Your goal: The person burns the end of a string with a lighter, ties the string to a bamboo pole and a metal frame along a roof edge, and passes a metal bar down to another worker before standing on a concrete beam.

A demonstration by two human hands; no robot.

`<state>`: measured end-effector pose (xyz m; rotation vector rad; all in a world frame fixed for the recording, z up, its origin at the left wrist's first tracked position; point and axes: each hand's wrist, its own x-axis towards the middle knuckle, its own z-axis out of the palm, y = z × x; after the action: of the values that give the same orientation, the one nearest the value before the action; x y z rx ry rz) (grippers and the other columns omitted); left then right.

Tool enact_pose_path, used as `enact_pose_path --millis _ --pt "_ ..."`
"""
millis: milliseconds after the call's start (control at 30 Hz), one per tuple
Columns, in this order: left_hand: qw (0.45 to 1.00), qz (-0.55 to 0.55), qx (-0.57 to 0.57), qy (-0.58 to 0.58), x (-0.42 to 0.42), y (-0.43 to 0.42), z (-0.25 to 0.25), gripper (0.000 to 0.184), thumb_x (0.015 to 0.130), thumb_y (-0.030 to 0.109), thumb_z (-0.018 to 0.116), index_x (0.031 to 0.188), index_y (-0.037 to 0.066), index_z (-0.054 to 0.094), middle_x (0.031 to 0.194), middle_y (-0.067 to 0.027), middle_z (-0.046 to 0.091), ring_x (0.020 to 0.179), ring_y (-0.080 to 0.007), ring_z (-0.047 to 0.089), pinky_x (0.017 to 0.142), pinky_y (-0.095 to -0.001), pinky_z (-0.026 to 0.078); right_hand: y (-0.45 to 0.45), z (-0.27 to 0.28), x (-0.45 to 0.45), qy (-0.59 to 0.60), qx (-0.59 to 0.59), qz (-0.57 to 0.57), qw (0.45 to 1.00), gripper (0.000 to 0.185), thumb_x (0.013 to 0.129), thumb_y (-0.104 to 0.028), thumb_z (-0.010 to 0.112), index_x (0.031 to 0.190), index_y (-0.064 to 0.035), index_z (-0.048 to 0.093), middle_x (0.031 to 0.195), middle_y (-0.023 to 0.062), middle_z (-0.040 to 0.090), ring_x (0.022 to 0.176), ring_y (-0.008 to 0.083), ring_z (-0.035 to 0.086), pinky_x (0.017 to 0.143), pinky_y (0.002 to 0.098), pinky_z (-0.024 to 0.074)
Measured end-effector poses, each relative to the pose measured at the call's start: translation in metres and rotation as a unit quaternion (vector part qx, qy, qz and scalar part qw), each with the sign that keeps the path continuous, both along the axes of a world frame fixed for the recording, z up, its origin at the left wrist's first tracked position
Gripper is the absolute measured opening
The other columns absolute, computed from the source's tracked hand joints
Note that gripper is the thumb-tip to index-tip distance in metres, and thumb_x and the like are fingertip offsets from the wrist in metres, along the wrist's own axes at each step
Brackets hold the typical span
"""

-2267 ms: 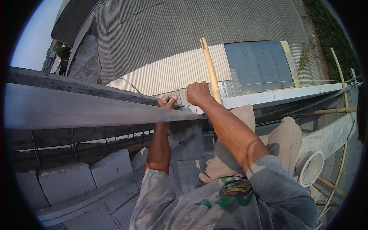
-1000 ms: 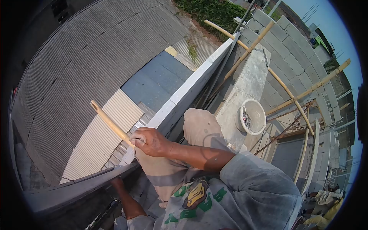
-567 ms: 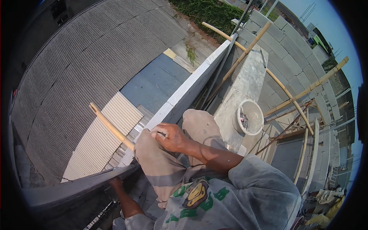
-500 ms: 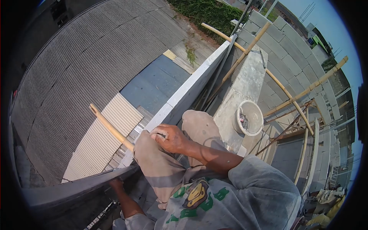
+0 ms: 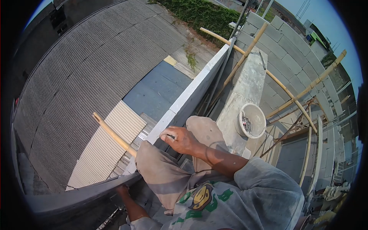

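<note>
My right hand (image 5: 179, 140) is curled closed just above the gap between my knees, beside the light-coloured wall top (image 5: 172, 111). A small dark gap shows between thumb and fingers; whether something small is in them I cannot make out. My left hand (image 5: 122, 190) is low on the left, in shadow, against the underside of a long grey slab-like edge (image 5: 84, 193). Its fingers are hidden there. Dusty trousers (image 5: 161, 161) cover my bent knees. A curved bamboo pole (image 5: 115, 136) juts out past my left knee.
A white bucket (image 5: 252, 120) with small items inside stands on a dusty plank (image 5: 245, 86) to the right. A dark thin tool (image 5: 262, 60) lies farther along it. Bamboo poles (image 5: 285, 90) cross before a grey block wall (image 5: 291, 53). Left and below spreads a corrugated roof (image 5: 96, 57).
My right hand has come slightly away from my left knee towards the right, still curled. The whole view has shifted a little. The left hand remains by the grey edge.
</note>
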<state>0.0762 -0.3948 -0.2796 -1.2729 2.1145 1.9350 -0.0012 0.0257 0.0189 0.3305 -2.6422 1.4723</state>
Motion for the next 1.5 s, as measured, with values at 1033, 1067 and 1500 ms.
enact_pose_path --millis 1033,1067,1500 --pt "0.986 0.151 -0.002 -0.073 0.016 0.030 0.050 0.029 0.085 0.015 0.061 0.109 -0.001 0.056 0.092 -0.0133 0.064 0.075 -0.0201 0.063 0.057 -0.0265 0.049 -0.028 -0.170 -0.114 -0.110 0.332 0.412 0.841 0.019 0.067 -0.013 0.061 0.080 -0.0016 0.070 0.083 0.0191 0.068 0.082 0.0328 0.066 0.070 0.0413 0.0529" --pt "0.983 0.167 -0.003 -0.083 0.014 0.035 0.050 0.030 0.085 0.014 0.060 0.110 -0.002 0.056 0.093 -0.0137 0.064 0.077 -0.0208 0.063 0.059 -0.0270 0.050 -0.029 -0.186 -0.120 -0.129 0.321 0.414 0.842 0.020 0.067 -0.013 0.061 0.080 -0.0015 0.070 0.085 0.0191 0.068 0.083 0.0323 0.066 0.071 0.0409 0.0529" --pt "0.965 0.243 0.050 -0.088 0.028 0.058 0.033 0.045 0.088 0.015 0.055 0.128 -0.001 0.040 0.114 -0.0192 0.057 0.105 -0.0288 0.060 0.084 -0.0356 0.052 -0.155 -0.255 -0.052 -0.246 0.154 0.417 0.861 0.017 0.070 -0.020 0.063 0.072 -0.0035 0.065 0.075 0.0171 0.066 0.077 0.0361 0.064 0.069 0.0448 0.0510"
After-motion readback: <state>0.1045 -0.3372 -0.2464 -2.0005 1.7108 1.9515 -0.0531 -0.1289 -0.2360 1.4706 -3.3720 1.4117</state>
